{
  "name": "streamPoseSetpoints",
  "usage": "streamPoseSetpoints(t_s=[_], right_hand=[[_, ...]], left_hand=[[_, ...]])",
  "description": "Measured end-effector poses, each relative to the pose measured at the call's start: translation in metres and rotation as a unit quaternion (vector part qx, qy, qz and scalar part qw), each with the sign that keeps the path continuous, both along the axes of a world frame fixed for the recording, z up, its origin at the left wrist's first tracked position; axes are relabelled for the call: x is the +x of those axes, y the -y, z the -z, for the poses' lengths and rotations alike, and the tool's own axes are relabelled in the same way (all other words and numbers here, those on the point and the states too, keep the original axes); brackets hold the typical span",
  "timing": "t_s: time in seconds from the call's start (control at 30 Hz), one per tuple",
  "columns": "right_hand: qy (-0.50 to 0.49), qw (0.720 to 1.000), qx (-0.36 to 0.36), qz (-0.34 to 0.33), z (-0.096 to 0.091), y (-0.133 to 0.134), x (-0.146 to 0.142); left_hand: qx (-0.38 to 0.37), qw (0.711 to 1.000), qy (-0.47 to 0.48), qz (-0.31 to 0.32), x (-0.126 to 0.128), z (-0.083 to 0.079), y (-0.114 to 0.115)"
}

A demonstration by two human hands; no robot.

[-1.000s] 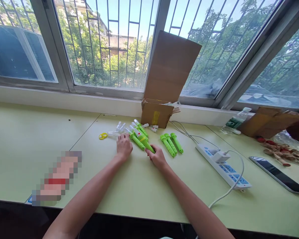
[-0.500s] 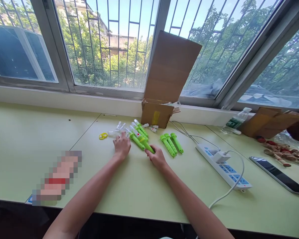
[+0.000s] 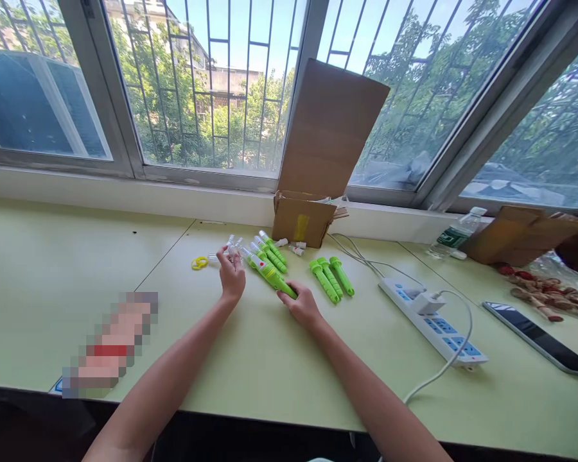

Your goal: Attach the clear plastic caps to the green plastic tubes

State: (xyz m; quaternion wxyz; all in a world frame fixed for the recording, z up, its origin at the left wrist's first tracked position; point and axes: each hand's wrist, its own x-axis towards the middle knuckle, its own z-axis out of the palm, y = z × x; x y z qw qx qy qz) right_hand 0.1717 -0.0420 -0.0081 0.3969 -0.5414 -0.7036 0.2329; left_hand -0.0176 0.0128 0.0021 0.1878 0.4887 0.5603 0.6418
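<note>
My right hand (image 3: 302,305) is closed around the lower end of a light-green ribbed plastic tube (image 3: 272,277), which has a red dot near its top and points up and left. Clear plastic caps (image 3: 238,242) lie in a small pile left of the tubes. At this pile my left hand (image 3: 232,281) pinches a clear plastic cap (image 3: 235,251) between thumb and fingers. Just behind the held tube lie several green tubes with clear tops (image 3: 273,247). To the right rest three green tubes (image 3: 331,280) without clear tops.
Yellow rings (image 3: 199,262) lie left of the pile. Small white pieces (image 3: 296,249) sit before an open cardboard box (image 3: 301,221). Rightward are a power strip (image 3: 433,324) with cables, a phone (image 3: 539,337), a bottle (image 3: 457,234) and wooden pieces (image 3: 542,292). A blurred patch covers something at left.
My left hand has drawn slightly left and turned, with a clear cap now visible in its fingers. The tube in my right hand has shifted slightly, its red dot now lower and further left.
</note>
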Motion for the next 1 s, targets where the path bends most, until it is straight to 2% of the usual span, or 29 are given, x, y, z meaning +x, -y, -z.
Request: streamPoseSetpoints(t_s=[0.13, 0.37, 0.6, 0.77, 0.87, 1.0], right_hand=[[0.009, 1.0, -0.005, -0.001, -0.001, 0.001, -0.001], [0.021, 1.0, -0.006, 0.0, 0.001, 0.001, 0.0], [0.027, 1.0, -0.004, -0.004, 0.001, 0.002, 0.001], [0.048, 0.999, -0.009, -0.001, 0.001, 0.001, 0.001], [0.054, 0.998, -0.008, -0.003, 0.002, 0.001, 0.0], [0.052, 0.999, -0.001, -0.009, 0.003, 0.0, -0.001]], left_hand=[[-0.005, 0.999, 0.054, 0.003, -0.002, 0.001, -0.004], [0.028, 0.991, 0.118, 0.051, -0.002, 0.005, -0.01], [0.04, 0.985, 0.162, 0.053, -0.002, 0.005, -0.011], [0.023, 0.984, 0.173, 0.049, -0.002, 0.004, -0.011], [0.022, 0.979, 0.186, 0.084, 0.001, 0.004, -0.01], [0.023, 0.97, 0.175, 0.17, 0.009, 0.006, -0.004]])
